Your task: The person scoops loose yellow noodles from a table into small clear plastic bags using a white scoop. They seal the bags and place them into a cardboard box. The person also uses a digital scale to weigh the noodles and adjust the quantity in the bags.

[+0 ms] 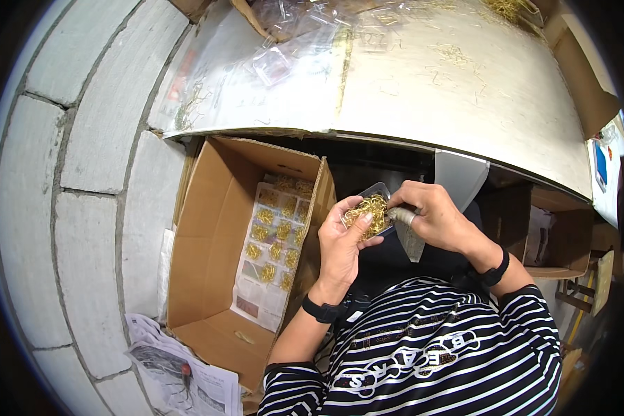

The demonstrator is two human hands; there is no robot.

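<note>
My left hand is wrapped round a small clear plastic box, its thumb lying over the contents. Thin gold-coloured metal hooks fill the box in a tangled heap. At the box's right edge, my right hand has its fingertips pinched together against the hooks and rim. Whatever lies between those fingertips is hidden. Pale tape wraps one of the right fingers. To the left of my hands stands an open cardboard box. Inside it, several clear boxes of gold hooks sit in rows on printed paper.
A white tabletop spans the far side, with loose gold hooks and empty clear boxes on it. Newspaper lies at lower left on the grey slab floor. Another cardboard box stands under the table at right.
</note>
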